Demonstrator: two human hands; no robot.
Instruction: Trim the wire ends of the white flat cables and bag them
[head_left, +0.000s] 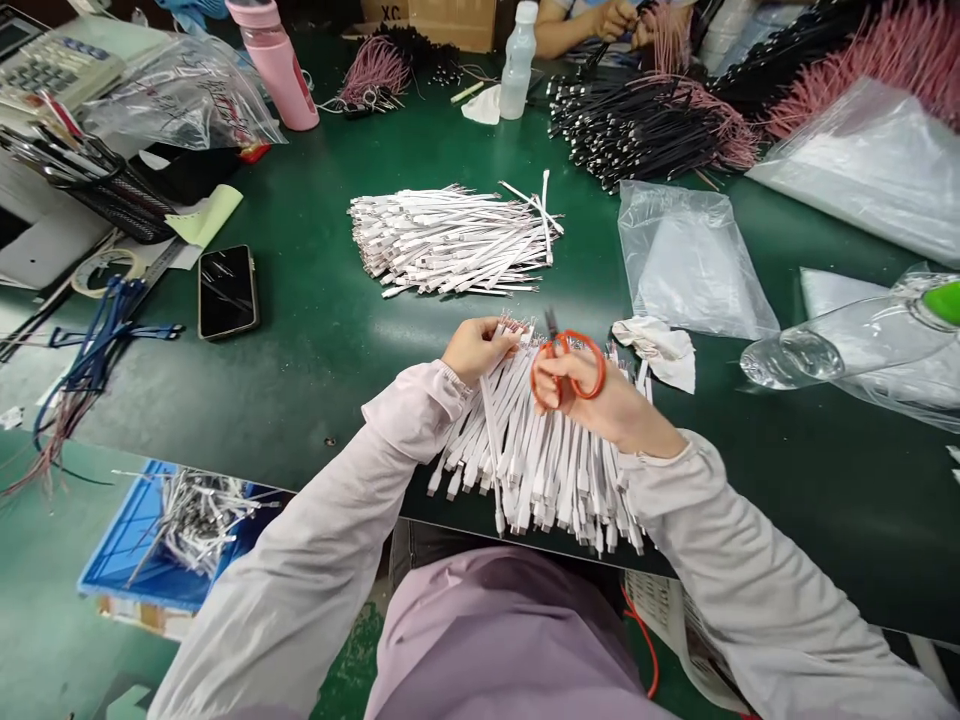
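I take the near pile of white cables [551,450] as the centre of the clock, and twelve o'clock is away from the person. This pile lies at the near edge of the green table [307,230], with the plugs toward six o'clock and the thin wire ends toward twelve. At its eleven o'clock edge the left hand [478,350] is closed, and thumb and fingers pinch white cable at the wire ends; how many pieces are inside, I cannot tell. The right hand [581,390], over the one o'clock side of the pile, grips the scissors [599,362] by the orange handles, and the dark tips point toward eleven. The blades are blurred, so I cannot tell if they are apart. Farther off, at eleven o'clock, lies a second pile of white cables [450,245]. The crumpled tissue [669,358] is at two o'clock, near the right hand, and a plastic bag [694,260] lies just beyond it. At ten o'clock there is a phone [227,292], and at half past eight, below the table, a blue bin [112,560] contains white pieces. A heap of black cables [637,125] lies at half past twelve, close to a co-worker's hands [616,18].
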